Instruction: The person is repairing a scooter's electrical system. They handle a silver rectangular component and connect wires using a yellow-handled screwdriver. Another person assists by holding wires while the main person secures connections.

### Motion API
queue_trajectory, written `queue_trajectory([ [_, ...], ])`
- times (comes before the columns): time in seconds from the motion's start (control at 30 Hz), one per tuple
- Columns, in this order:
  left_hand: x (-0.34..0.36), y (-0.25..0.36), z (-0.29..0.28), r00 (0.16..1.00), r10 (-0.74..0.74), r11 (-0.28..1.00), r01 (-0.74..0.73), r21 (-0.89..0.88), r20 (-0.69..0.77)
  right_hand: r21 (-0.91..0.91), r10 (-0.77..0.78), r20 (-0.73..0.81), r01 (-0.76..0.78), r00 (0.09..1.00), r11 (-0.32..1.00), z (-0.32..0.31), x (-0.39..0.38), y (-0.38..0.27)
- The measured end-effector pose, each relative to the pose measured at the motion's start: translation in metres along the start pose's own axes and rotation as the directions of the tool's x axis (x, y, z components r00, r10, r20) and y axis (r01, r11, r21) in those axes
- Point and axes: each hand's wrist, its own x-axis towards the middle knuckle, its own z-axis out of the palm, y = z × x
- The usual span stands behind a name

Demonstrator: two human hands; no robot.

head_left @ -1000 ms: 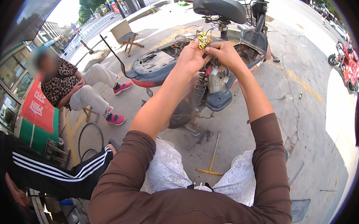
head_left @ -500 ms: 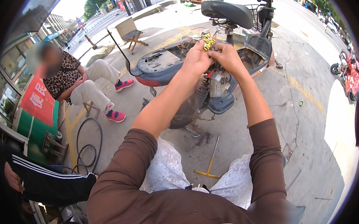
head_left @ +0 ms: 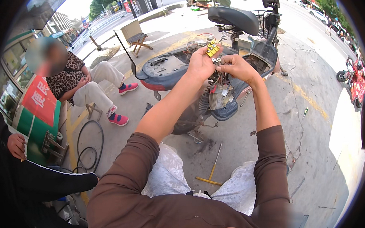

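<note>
My left hand point(head_left: 201, 63) pinches a yellow terminal block point(head_left: 212, 48) with dark markings and metal screws, held up above the rear of a scooter point(head_left: 164, 67). Close beside it, the closed fingers of my right hand point(head_left: 237, 68) grip wires point(head_left: 221, 75) whose small ring terminals point(head_left: 217, 59) poke out toward the block. A gap shows between the ring terminals and the block's screws. Below both hands, more wires hang over a silver finned box point(head_left: 220, 98) on the scooter's frame. Its black seat point(head_left: 234, 19) is tilted up beyond my hands.
A T-handled tool point(head_left: 209, 180) lies on the ground between my knees. To the right lies a screwdriver point(head_left: 305, 112). A seated person point(head_left: 69, 76) is at the left, near a black hose point(head_left: 102, 143). Another person's dark sleeve point(head_left: 51, 181) is at lower left. A folding stool point(head_left: 137, 38) stands behind.
My right hand has drawn slightly away from the yellow block, and the ring terminals now show. The person at lower left has shifted, with their hand higher.
</note>
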Motion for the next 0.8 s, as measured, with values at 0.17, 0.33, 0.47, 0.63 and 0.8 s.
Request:
queue_trajectory([
  [0.17,-0.019,0.01,0.011,0.996,-0.087,0.989,0.09,0.115,-0.03,0.219,0.032,-0.029,-0.025,0.999,0.975,-0.015,0.001,0.049],
  [0.33,-0.021,0.013,-0.003,0.992,-0.12,0.984,0.116,0.135,0.022,0.217,0.054,0.022,-0.057,0.998,0.974,-0.022,-0.012,0.044],
  [0.47,-0.009,0.018,-0.038,0.908,-0.164,0.976,0.207,-0.074,0.386,0.125,0.016,0.124,-0.032,0.992,0.992,-0.021,-0.023,0.04],
  [0.63,0.006,0.005,-0.034,0.967,-0.212,0.97,0.225,-0.087,0.144,0.311,0.012,0.166,-0.064,0.986,0.948,-0.054,-0.055,0.028],
  [0.8,0.003,0.009,-0.037,0.974,-0.093,0.994,0.08,0.072,0.204,0.469,-0.059,0.151,-0.019,0.987,0.883,-0.065,-0.068,0.023],
])
